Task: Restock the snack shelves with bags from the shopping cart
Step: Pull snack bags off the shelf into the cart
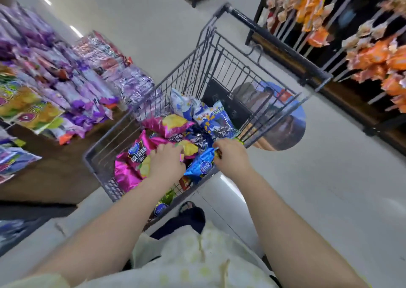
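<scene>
A grey wire shopping cart [193, 72] stands in the aisle, long axis running near left to far right, handle at the far end, crinkled foil snack bags heaped inside. The left hand [167, 162] curls over a glossy magenta chip bag [127, 173]; the right hand [230, 158] pinches the top edge of a blue bag [201, 165] slanting far-right. Purple packets crowd the left shelf [66, 78]
</scene>
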The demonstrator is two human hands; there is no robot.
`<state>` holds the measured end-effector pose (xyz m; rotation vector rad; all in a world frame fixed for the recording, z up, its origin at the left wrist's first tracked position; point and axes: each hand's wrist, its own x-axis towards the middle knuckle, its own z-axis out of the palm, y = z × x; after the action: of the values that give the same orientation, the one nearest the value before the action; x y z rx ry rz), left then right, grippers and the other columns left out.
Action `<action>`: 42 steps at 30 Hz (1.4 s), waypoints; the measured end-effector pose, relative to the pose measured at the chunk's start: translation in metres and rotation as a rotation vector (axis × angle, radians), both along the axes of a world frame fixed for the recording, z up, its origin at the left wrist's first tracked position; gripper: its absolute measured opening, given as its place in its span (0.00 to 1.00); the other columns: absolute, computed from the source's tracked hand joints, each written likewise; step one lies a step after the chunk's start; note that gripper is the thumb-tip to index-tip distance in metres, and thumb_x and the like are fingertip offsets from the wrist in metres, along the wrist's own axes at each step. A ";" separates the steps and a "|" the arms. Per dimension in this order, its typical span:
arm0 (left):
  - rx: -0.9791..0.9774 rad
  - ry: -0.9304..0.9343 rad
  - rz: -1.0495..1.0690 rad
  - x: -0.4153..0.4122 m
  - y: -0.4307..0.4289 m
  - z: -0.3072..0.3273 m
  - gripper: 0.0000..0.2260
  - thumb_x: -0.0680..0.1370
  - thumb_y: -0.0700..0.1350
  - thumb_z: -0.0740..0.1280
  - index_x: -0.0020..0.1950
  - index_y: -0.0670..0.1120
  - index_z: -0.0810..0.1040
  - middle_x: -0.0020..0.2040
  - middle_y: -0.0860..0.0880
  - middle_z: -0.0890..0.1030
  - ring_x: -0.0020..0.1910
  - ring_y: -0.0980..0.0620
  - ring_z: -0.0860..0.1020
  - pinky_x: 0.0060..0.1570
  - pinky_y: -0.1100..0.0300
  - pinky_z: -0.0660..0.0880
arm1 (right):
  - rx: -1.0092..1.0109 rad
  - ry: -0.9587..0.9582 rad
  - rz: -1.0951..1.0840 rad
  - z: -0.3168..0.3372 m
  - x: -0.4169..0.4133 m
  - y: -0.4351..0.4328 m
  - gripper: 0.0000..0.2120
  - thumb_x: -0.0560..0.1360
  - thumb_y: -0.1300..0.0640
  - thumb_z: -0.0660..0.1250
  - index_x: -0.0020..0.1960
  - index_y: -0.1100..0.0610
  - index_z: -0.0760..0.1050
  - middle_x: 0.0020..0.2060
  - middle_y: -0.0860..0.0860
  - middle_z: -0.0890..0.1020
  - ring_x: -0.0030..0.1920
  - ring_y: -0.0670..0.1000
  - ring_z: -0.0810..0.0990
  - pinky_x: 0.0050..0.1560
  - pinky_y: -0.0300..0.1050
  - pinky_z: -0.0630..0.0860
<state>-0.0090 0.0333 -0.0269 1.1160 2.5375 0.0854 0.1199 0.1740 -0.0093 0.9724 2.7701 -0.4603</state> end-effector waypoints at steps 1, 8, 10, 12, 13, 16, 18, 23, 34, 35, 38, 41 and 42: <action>0.004 -0.012 0.013 -0.008 0.007 -0.002 0.15 0.75 0.46 0.65 0.61 0.51 0.76 0.57 0.47 0.77 0.60 0.43 0.72 0.58 0.47 0.68 | 0.001 -0.032 0.030 -0.002 -0.010 0.008 0.16 0.74 0.55 0.66 0.61 0.53 0.74 0.56 0.52 0.78 0.58 0.57 0.73 0.57 0.50 0.72; -0.043 -0.107 0.082 -0.042 0.046 -0.016 0.17 0.76 0.47 0.68 0.64 0.52 0.74 0.62 0.48 0.76 0.64 0.44 0.70 0.64 0.43 0.66 | -0.062 -0.147 0.158 -0.025 -0.066 0.047 0.18 0.77 0.54 0.65 0.66 0.52 0.72 0.59 0.53 0.76 0.61 0.58 0.71 0.56 0.52 0.72; -0.066 -0.134 0.124 -0.043 0.049 -0.025 0.16 0.76 0.47 0.67 0.64 0.52 0.74 0.62 0.48 0.76 0.64 0.44 0.70 0.63 0.43 0.65 | -0.107 -0.185 0.193 -0.036 -0.076 0.056 0.18 0.76 0.56 0.65 0.66 0.53 0.72 0.59 0.54 0.76 0.61 0.58 0.72 0.55 0.53 0.74; -0.097 -0.168 0.170 -0.041 0.051 -0.037 0.14 0.77 0.47 0.66 0.62 0.52 0.74 0.61 0.48 0.76 0.63 0.44 0.70 0.61 0.46 0.66 | -0.162 -0.238 0.217 -0.050 -0.088 0.071 0.19 0.76 0.58 0.66 0.66 0.54 0.72 0.60 0.55 0.76 0.61 0.57 0.73 0.56 0.54 0.75; -0.115 -0.197 0.201 -0.040 0.052 -0.045 0.14 0.76 0.46 0.66 0.61 0.52 0.74 0.60 0.49 0.76 0.62 0.44 0.70 0.60 0.47 0.66 | -0.185 -0.269 0.241 -0.059 -0.094 0.080 0.19 0.76 0.59 0.65 0.66 0.54 0.72 0.60 0.55 0.76 0.60 0.58 0.74 0.56 0.54 0.76; -0.160 -0.313 0.302 -0.033 0.054 -0.074 0.14 0.75 0.44 0.66 0.61 0.52 0.75 0.59 0.48 0.76 0.60 0.43 0.73 0.59 0.49 0.69 | -0.221 -0.381 0.366 -0.090 -0.106 0.101 0.19 0.75 0.65 0.63 0.65 0.53 0.73 0.60 0.56 0.76 0.59 0.59 0.74 0.56 0.54 0.76; -0.192 -0.425 0.376 -0.023 0.054 -0.094 0.16 0.76 0.43 0.66 0.64 0.53 0.75 0.61 0.47 0.77 0.61 0.43 0.74 0.56 0.52 0.70 | -0.221 -0.476 0.477 -0.109 -0.108 0.112 0.20 0.75 0.67 0.62 0.65 0.53 0.72 0.60 0.57 0.76 0.60 0.59 0.72 0.57 0.54 0.74; -0.214 -0.631 0.634 0.003 0.053 -0.134 0.22 0.77 0.39 0.64 0.71 0.50 0.70 0.61 0.43 0.78 0.58 0.42 0.77 0.49 0.55 0.73 | -0.262 -0.672 0.635 -0.145 -0.112 0.133 0.19 0.77 0.63 0.62 0.67 0.54 0.69 0.61 0.58 0.76 0.60 0.61 0.73 0.56 0.56 0.75; 0.000 -0.590 1.020 0.026 0.066 -0.155 0.05 0.78 0.42 0.68 0.53 0.48 0.79 0.58 0.47 0.81 0.52 0.45 0.79 0.46 0.59 0.72 | -0.348 -0.670 0.730 -0.172 -0.121 0.152 0.11 0.77 0.66 0.59 0.58 0.59 0.73 0.53 0.58 0.79 0.51 0.59 0.78 0.50 0.53 0.76; 0.014 -0.569 1.034 0.028 0.067 -0.152 0.04 0.78 0.42 0.69 0.52 0.48 0.79 0.57 0.47 0.82 0.50 0.45 0.79 0.44 0.59 0.70 | -0.376 -0.645 0.711 -0.171 -0.121 0.156 0.11 0.77 0.66 0.60 0.57 0.59 0.74 0.54 0.58 0.79 0.52 0.59 0.78 0.51 0.51 0.76; 0.068 -0.538 1.082 0.030 0.067 -0.135 0.05 0.78 0.42 0.69 0.44 0.52 0.78 0.49 0.50 0.81 0.45 0.48 0.78 0.41 0.60 0.70 | -0.514 -0.557 0.658 -0.165 -0.128 0.170 0.06 0.76 0.64 0.66 0.51 0.56 0.78 0.50 0.54 0.81 0.53 0.56 0.79 0.48 0.46 0.75; 0.191 -0.576 1.119 0.032 0.058 -0.106 0.07 0.76 0.40 0.71 0.42 0.51 0.79 0.43 0.52 0.79 0.44 0.52 0.77 0.39 0.63 0.70 | -0.793 -0.646 0.616 -0.146 -0.143 0.188 0.09 0.73 0.61 0.73 0.51 0.53 0.78 0.50 0.54 0.82 0.48 0.53 0.80 0.51 0.49 0.78; 0.255 -0.608 1.136 0.032 0.051 -0.095 0.07 0.76 0.38 0.71 0.42 0.50 0.80 0.42 0.51 0.79 0.42 0.52 0.77 0.38 0.64 0.71 | -0.898 -0.711 0.587 -0.137 -0.150 0.193 0.13 0.72 0.59 0.75 0.54 0.51 0.78 0.52 0.52 0.81 0.48 0.51 0.80 0.50 0.48 0.78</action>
<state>0.0228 0.0848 -0.1220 -0.3874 2.2579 0.8837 -0.0304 0.3670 -0.1461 0.0530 1.7474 -0.9003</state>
